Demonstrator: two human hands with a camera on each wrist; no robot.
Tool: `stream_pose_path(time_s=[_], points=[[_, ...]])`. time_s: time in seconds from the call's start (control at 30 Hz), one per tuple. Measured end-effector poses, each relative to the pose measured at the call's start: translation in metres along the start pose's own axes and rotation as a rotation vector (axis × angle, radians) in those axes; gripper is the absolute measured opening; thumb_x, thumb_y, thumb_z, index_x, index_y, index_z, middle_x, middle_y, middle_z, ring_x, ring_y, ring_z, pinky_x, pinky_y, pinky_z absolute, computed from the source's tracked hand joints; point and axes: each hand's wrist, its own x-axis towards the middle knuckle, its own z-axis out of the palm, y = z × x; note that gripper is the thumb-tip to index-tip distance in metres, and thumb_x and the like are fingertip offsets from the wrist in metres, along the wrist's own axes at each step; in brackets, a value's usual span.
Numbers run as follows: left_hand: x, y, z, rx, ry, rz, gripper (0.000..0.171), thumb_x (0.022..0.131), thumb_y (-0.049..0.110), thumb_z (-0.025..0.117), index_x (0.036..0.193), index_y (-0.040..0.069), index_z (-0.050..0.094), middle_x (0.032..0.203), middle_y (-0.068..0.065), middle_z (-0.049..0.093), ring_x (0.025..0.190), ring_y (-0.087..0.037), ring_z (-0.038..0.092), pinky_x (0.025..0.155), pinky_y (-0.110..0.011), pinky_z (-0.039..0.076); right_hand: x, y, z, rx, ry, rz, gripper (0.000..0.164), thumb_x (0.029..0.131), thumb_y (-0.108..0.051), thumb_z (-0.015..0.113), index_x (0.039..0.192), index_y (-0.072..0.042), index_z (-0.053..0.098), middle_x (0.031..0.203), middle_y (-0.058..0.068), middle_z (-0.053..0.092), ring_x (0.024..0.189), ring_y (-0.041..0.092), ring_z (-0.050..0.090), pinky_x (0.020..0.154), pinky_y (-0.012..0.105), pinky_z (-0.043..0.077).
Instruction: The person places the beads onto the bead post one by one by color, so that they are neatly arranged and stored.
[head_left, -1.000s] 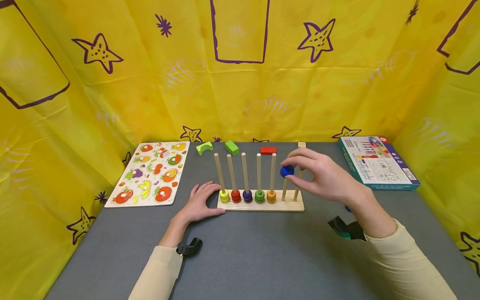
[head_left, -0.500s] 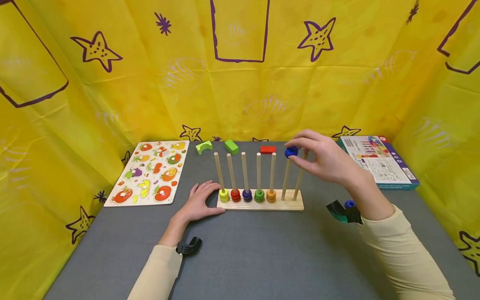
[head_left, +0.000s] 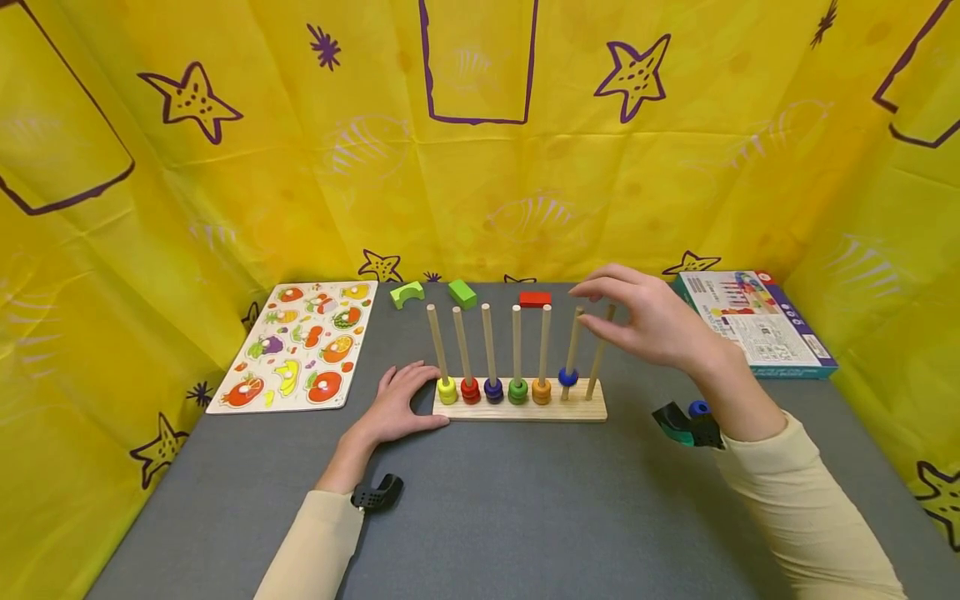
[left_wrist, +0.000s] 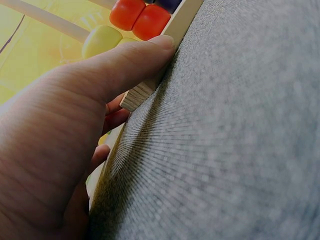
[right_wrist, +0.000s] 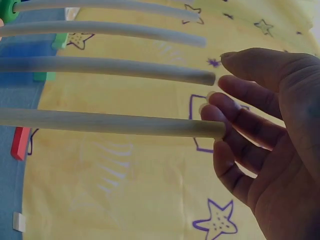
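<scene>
The wooden peg stand [head_left: 555, 412] carries a row of upright pegs. Pairs of yellow, red, dark blue, green and orange beads sit at the bottoms of the five left ones. A blue bead [head_left: 567, 377] is around the sixth peg, above the base; it shows as a blur in the right wrist view. My left hand [head_left: 397, 404] grips the stand's left end, thumb along the front edge, fingers behind. Over the tops of the two right pegs, my right hand [head_left: 648, 321] holds nothing, thumb and fingers apart. The last peg [right_wrist: 110, 122] bears no bead.
Another blue bead [head_left: 699, 408] lies right of the stand, by the right wrist's camera mount [head_left: 678, 425]. Behind the stand are green blocks [head_left: 462, 294] and a red block [head_left: 536, 299]. A fruit puzzle board [head_left: 300, 408] lies left, a cardboard box [head_left: 780, 333] right.
My right hand has risen and moved slightly right, then let go of the blue bead, which has slid down the sixth peg. My left hand stays at the stand's end.
</scene>
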Motion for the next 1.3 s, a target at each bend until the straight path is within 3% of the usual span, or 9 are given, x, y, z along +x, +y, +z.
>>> stream_pose_path(time_s=[0.13,0.23,0.37,0.5,0.6,1.0,1.3], points=[[-0.001,-0.002,0.000,-0.002,-0.005,-0.007,0.071,0.080,0.045,0.082,0.136,0.008,0.058,0.142,-0.014,0.055,0.144,-0.037,0.032,0.113,-0.066,0.008,-0.007,-0.006,-0.002,0.027,0.050,-0.021,0.034,0.079,0.000,0.084,0.112,-0.005,0.073,0.108,0.002,0.068,0.092,0.013,0.060,0.081,0.027,0.050],[-0.001,-0.001,0.000,-0.005,-0.015,-0.016,0.072,0.080,0.045,0.081,0.137,0.009,0.058,0.144,-0.013,0.054,0.145,-0.036,0.031,0.114,-0.064,0.006,-0.017,-0.013,-0.001,0.071,0.081,-0.050,0.027,0.091,-0.019,0.078,0.113,-0.004,0.072,0.110,0.002,0.067,0.091,0.016,0.061,0.083,0.018,0.046],[0.000,-0.001,0.000,-0.008,-0.022,-0.022,0.072,0.080,0.046,0.081,0.138,0.010,0.058,0.144,-0.012,0.053,0.145,-0.035,0.030,0.114,-0.064,0.005,-0.037,-0.018,0.005,0.101,0.066,-0.041,0.042,0.101,-0.044,0.059,0.114,-0.007,0.072,0.110,0.000,0.067,0.092,0.016,0.063,0.086,0.015,0.046],[0.001,-0.001,0.000,-0.008,-0.013,-0.017,0.072,0.079,0.045,0.082,0.137,0.010,0.058,0.143,-0.012,0.054,0.145,-0.035,0.031,0.114,-0.064,0.006,-0.062,-0.016,0.013,0.091,0.016,0.041,0.025,0.090,-0.019,0.079,0.112,-0.010,0.072,0.109,-0.003,0.067,0.091,0.012,0.063,0.083,0.015,0.048],[0.001,-0.001,0.000,-0.008,-0.009,-0.016,0.072,0.079,0.045,0.082,0.137,0.010,0.058,0.143,-0.011,0.054,0.145,-0.034,0.031,0.114,-0.064,0.006,-0.081,-0.011,0.019,0.077,-0.005,0.102,0.041,0.075,0.004,0.084,0.112,-0.011,0.072,0.107,-0.006,0.066,0.089,0.010,0.061,0.079,0.018,0.050],[0.000,-0.004,0.000,-0.006,-0.013,-0.017,0.072,0.079,0.046,0.082,0.138,0.010,0.058,0.145,-0.012,0.053,0.145,-0.035,0.030,0.114,-0.064,0.006,-0.148,0.016,0.035,0.035,-0.051,0.279,0.041,0.076,0.003,0.085,0.111,-0.014,0.070,0.102,-0.011,0.064,0.086,0.012,0.061,0.073,0.021,0.050],[-0.001,-0.002,0.000,-0.013,-0.014,-0.009,0.071,0.080,0.046,0.081,0.137,0.011,0.058,0.144,-0.011,0.054,0.146,-0.035,0.030,0.114,-0.064,0.006,-0.180,0.040,0.027,-0.014,-0.022,0.327,0.042,0.074,0.006,0.085,0.111,-0.010,0.071,0.103,0.002,0.068,0.085,0.015,0.060,0.075,0.017,0.048]])
